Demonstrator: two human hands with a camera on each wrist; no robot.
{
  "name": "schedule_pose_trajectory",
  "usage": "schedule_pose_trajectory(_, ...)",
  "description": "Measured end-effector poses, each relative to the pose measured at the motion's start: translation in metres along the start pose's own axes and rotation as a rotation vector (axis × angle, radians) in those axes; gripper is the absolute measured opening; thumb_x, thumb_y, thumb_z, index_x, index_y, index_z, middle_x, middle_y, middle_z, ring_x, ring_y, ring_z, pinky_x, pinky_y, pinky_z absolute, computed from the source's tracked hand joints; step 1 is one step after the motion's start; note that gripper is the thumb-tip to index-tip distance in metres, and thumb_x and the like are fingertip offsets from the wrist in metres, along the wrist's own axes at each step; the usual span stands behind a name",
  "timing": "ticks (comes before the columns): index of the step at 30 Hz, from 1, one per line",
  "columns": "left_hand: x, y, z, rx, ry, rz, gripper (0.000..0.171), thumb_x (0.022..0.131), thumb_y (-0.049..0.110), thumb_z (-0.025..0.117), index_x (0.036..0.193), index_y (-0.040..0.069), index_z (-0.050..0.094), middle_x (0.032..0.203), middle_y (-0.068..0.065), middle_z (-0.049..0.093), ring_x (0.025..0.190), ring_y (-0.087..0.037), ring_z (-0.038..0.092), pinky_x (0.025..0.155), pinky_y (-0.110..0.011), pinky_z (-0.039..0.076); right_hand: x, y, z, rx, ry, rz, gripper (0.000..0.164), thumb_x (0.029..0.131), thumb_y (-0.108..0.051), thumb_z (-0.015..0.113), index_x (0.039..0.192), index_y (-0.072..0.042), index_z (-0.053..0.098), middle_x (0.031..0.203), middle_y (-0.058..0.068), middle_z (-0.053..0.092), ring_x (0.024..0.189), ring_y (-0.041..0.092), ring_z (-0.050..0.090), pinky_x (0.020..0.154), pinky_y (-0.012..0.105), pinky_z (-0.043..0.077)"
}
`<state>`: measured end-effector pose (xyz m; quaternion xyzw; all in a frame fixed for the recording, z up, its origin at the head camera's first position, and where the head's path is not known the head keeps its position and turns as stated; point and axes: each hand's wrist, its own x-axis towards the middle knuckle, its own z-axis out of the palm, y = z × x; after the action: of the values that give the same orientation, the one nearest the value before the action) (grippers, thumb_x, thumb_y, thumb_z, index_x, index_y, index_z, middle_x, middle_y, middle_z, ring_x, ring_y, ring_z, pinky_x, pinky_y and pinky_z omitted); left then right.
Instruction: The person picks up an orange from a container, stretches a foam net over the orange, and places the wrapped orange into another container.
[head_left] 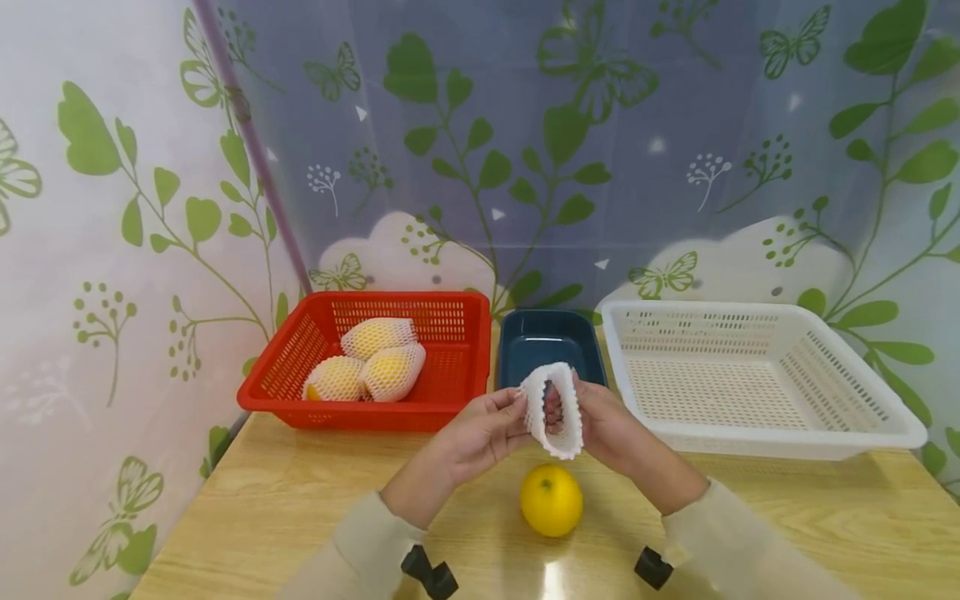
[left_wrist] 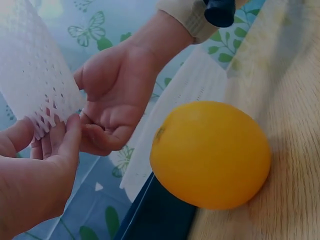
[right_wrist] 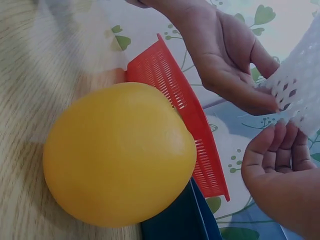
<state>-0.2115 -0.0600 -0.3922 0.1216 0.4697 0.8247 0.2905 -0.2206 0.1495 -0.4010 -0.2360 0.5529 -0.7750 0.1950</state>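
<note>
Between both hands is a white foam mesh fruit sleeve (head_left: 552,408), its mouth spread and facing the head camera. The left hand (head_left: 487,429) pinches the sleeve's left side between thumb and fingers. On the opposite side the right hand (head_left: 609,423) grips it; most of its fingers are hidden behind the mesh in the head view. A round yellow fruit (head_left: 551,500) rests bare on the table just below the sleeve, untouched by either hand. In the right wrist view this fruit (right_wrist: 120,155) fills much of the left half.
A red basket (head_left: 375,414) at the left holds 3 yellow fruits in foam sleeves (head_left: 393,372). Behind the hands stands a dark blue tray (head_left: 551,321), and at the right a white basket (head_left: 757,433). All stand on a wooden table (head_left: 300,500) before a patterned curtain.
</note>
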Motion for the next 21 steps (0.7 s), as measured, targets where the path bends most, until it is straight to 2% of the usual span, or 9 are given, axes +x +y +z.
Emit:
schedule_pose_trajectory(3,0.001,-0.003,-0.002,0.033,0.013,0.015,0.020,0.104,0.004,0.041,0.117,0.005,0.056,0.106,-0.001,0.064,0.092,-0.015,0.063,0.093,-0.031,0.052,0.001,0.002,-0.001,0.050,-0.028,-0.019,0.030,0.105,-0.031,0.039,0.099,-0.016,0.064,0.091,-0.004,0.065,0.083,0.009,0.062,0.078,0.023,0.054)
schedule_pose_trajectory(7,0.001,-0.008,-0.007,0.065,0.046,0.030,0.030,0.102,0.002,0.043,0.131,-0.003,0.048,0.105,0.001,0.065,0.092,-0.011,0.063,0.086,-0.026,0.054,-0.004,0.002,-0.002,0.089,-0.039,-0.038,0.015,0.104,-0.016,0.047,0.102,-0.013,0.062,0.096,-0.003,0.063,0.085,0.009,0.061,0.078,0.020,0.053)
schedule_pose_trajectory(12,0.000,-0.011,-0.014,0.022,0.053,0.001,0.040,0.104,0.007,0.043,0.143,-0.001,0.040,0.120,-0.005,0.065,0.098,-0.015,0.065,0.093,-0.032,0.051,-0.013,0.003,-0.006,0.075,0.019,-0.029,0.014,0.101,-0.008,0.050,0.098,-0.015,0.062,0.095,-0.003,0.061,0.084,0.010,0.059,0.077,0.020,0.053)
schedule_pose_trajectory(16,-0.004,-0.013,-0.018,-0.050,0.063,-0.014,0.038,0.105,0.011,0.040,0.142,0.000,0.038,0.122,-0.007,0.064,0.100,-0.017,0.065,0.097,-0.035,0.049,-0.020,0.004,-0.010,0.068,0.054,-0.019,0.017,0.102,-0.006,0.048,0.097,-0.016,0.061,0.094,-0.004,0.061,0.083,0.010,0.060,0.079,0.021,0.054)
schedule_pose_trajectory(21,-0.008,-0.016,-0.020,-0.108,0.060,-0.008,0.029,0.105,0.016,0.042,0.132,0.007,0.046,0.119,-0.004,0.063,0.102,-0.017,0.062,0.093,-0.032,0.052,-0.027,0.007,-0.013,0.111,0.080,-0.030,0.022,0.104,-0.005,0.042,0.097,-0.016,0.059,0.097,-0.003,0.062,0.087,0.012,0.062,0.085,0.026,0.054)
